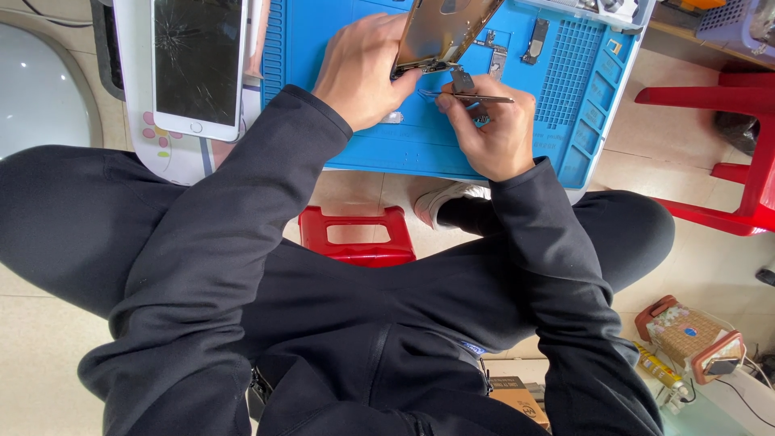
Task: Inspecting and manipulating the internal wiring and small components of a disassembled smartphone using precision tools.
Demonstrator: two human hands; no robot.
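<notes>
Left hand [359,69]: fingers closed around the lower edge of an opened phone housing [444,32], held tilted above the blue work mat [581,89] on the bench.

Right hand [492,125]: fingers pinched shut on slim metal tweezers [472,98], tips pointing left toward the housing's bottom corner; contact probably made, though too small to confirm.

Small dark component [462,79]: just above the tweezers, beside the housing.

Loose phone parts [534,40]: on the mat, upper right.

White phone with cracked screen [198,64]: lying flat, left of the mat.

Red stool [355,234]: on the floor between the knees.
</notes>
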